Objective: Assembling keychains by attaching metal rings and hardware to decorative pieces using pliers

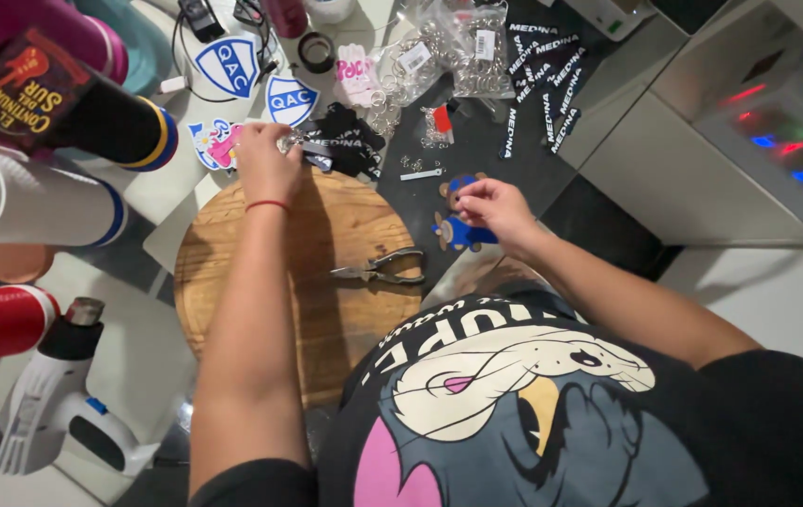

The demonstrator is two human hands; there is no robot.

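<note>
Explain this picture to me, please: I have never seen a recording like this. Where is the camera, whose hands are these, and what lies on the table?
There is no machine here. One camera sits on a person's head and looks down, so you see their own arms and dark printed shirt from above. The left hand pinches a small metal ring with a dark strap at the far edge of a round wooden board. The right hand pinches something small above a blue and brown flat figure. Pliers lie untouched on the board. Around it lie shield-shaped cutouts, bags of metal rings, black lettered straps, tumblers and a white heat gun.
</note>
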